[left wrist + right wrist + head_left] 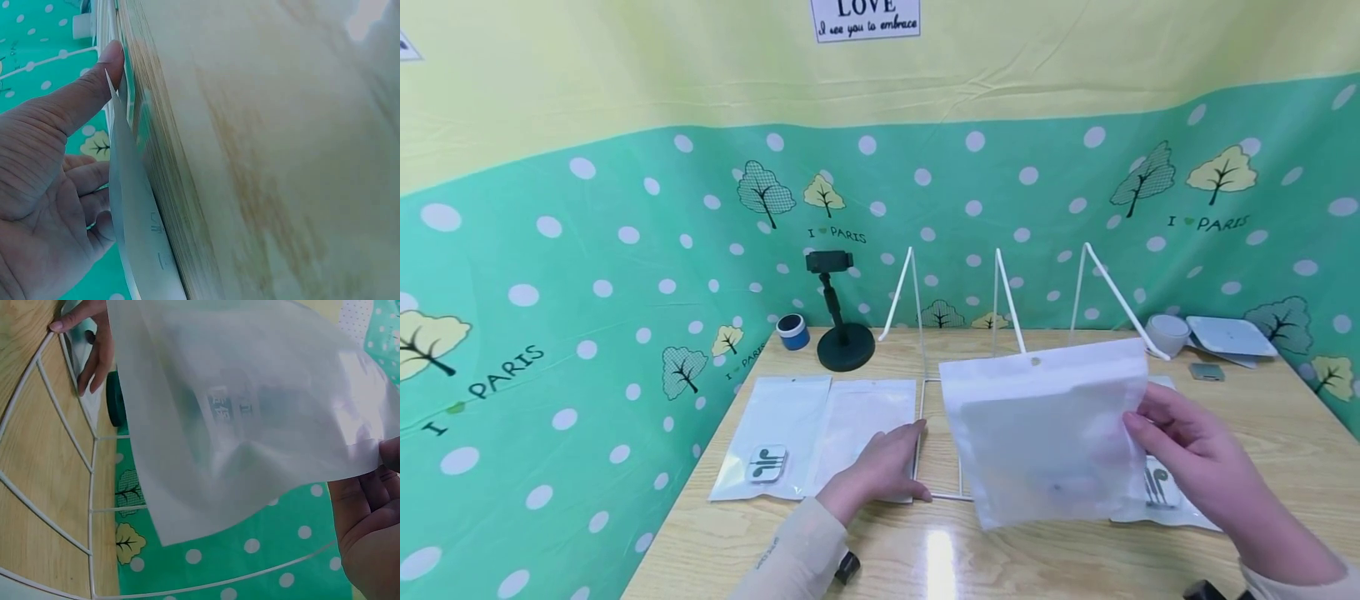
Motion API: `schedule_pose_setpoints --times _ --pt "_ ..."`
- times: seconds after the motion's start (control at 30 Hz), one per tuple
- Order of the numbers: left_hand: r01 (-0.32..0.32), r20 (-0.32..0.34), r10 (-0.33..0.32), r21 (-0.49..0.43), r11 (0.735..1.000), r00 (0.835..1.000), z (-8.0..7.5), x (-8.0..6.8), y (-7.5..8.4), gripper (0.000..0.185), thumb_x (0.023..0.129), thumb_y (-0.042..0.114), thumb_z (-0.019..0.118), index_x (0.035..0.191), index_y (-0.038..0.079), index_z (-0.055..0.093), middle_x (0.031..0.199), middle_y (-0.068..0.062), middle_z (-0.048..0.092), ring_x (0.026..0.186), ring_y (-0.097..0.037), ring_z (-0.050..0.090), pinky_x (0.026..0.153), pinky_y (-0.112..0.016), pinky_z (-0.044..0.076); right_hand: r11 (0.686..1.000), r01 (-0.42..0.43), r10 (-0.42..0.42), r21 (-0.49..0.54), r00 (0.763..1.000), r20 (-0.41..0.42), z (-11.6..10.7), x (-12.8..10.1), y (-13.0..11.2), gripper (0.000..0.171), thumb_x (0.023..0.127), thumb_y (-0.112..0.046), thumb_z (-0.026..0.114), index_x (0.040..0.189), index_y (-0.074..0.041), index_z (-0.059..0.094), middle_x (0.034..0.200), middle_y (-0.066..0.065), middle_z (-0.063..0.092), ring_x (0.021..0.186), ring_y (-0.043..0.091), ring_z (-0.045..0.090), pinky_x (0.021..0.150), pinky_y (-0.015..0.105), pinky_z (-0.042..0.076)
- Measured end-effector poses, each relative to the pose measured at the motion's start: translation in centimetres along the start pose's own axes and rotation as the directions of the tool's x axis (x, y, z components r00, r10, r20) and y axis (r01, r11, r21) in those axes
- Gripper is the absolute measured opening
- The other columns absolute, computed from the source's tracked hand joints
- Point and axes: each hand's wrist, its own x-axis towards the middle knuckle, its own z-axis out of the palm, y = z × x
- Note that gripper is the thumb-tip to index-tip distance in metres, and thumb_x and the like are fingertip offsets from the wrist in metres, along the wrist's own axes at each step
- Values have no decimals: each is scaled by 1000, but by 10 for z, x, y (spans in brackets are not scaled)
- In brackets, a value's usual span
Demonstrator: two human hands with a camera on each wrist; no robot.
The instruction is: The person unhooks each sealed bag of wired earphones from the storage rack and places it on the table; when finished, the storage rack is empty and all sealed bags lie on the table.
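My right hand [1187, 454] pinches the right side edge of a white zip pouch [1045, 442] between thumb and fingers. The pouch hangs in front of a white wire rack [897, 293] with upright bent prongs, hiding part of its base. A small hole shows in the pouch's top strip, and printing shows faintly through it in the right wrist view. Fingers spread, my left hand [883, 462] rests at the rack's left base bar, its thumb at the front corner. Under that hand lies a flat white pouch [872, 404], overlapping the wood table.
Another white pouch [790, 408] with boxed earphones [767, 463] lies far left. A similar pouch [1183, 510] lies partly under my right hand. Behind stand a blue-and-white container [793, 332], a black stand [845, 347], a white cup [1167, 335] and a white tray [1231, 336].
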Motion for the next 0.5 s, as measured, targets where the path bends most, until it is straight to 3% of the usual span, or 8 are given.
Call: schedule_pose_setpoints --times 0.1,0.23,0.4,0.47,0.5 --pt "-3 -8 3 9 1000 1000 0 -1 0 112 67 53 85 152 7 30 149 -10 43 136 -23 41 103 -42 38 998 3 -2 55 1000 -24 -7 -2 1 43 96 9 51 135 -8 56 96 -6 67 79 10 59 67 18 51" --pt "0 -11 0 11 1000 1000 1 -1 0 112 66 53 85 152 7 30 149 -10 43 136 -22 40 104 -42 37 959 55 -35 279 997 -74 -17 -5 3 46 94 17 46 136 -1 53 103 -2 70 86 8 63 70 16 51" --pt "6 -17 -6 5 1000 1000 2 0 0 112 66 51 86 152 7 30 149 -10 43 137 -22 39 105 -44 36 856 164 -99 491 983 -156 -33 -9 8 46 93 22 40 136 8 49 106 3 71 91 8 66 72 15 51" --pt "9 -19 -9 0 1000 1000 1 -1 0 112 66 51 86 152 7 30 149 -10 43 137 -22 39 105 -44 36 793 238 -159 561 969 -187 -41 -8 13 44 93 23 37 136 13 45 108 7 71 92 11 67 73 16 52" --pt "10 -18 -10 -3 1000 1000 1 -1 0 112 66 51 86 152 7 30 149 -10 43 137 -22 39 105 -44 36 747 275 -188 605 961 -205 -45 -8 17 44 94 23 35 136 15 44 108 10 71 93 13 67 74 17 53"
